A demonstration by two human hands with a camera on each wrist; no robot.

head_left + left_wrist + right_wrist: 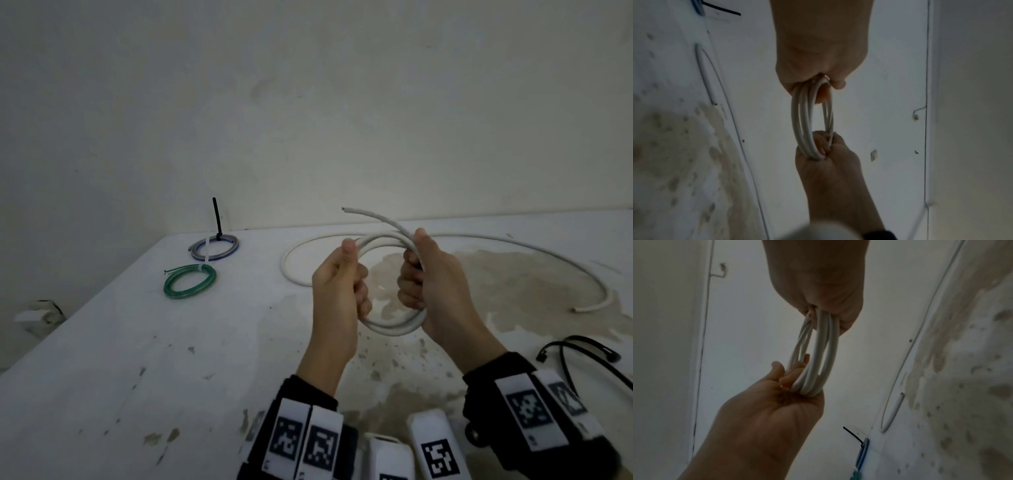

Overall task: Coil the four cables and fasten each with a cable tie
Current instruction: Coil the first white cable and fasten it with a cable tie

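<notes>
A white cable coil (394, 328) of a few turns hangs above the table between both hands. My left hand (342, 284) grips its left side with the thumb up. On the coil's right side, my right hand (426, 284) has its fingers curled round the turns. One cable end (346, 209) sticks up and to the left. The loose remainder of the white cable (534, 251) lies in a wide arc on the table. In the left wrist view the coil (807, 121) runs edge-on from my left hand (828, 165) to my right hand (818, 65). The right wrist view shows the coil (818, 353) the same way.
A blue coil (214, 248) with an upright black tie (216, 216) and a green tied coil (190, 282) lie at the table's (154, 359) far left. Black cable ties (582, 349) lie at the right edge. A wall stands right behind the table.
</notes>
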